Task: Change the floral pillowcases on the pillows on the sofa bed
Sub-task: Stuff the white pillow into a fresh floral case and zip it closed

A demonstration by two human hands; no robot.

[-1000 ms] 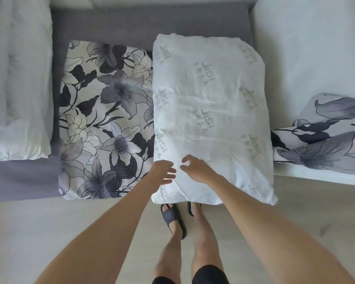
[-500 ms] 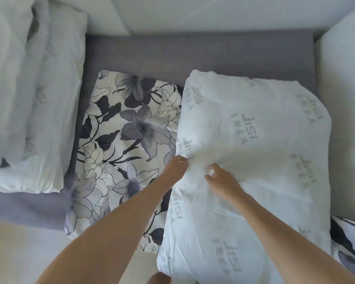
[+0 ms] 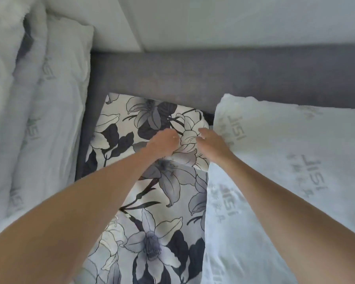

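Both hands, left hand [image 3: 164, 143] and right hand [image 3: 211, 144], pinch the floral pillowcase [image 3: 152, 201]; right of them, a bare pillow [image 3: 285, 181] printed "JISI".

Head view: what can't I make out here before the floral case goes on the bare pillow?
- Fingertips of left hand and right hand: curled into the bunched floral pillowcase, so the grip is unclear.
- Pillowcase opening: not visible; near end cut off by the bottom edge.
- Bare pillow: right and bottom parts out of frame, partly behind the right forearm.
- White bedding on the left: blurred, cut by the edge.
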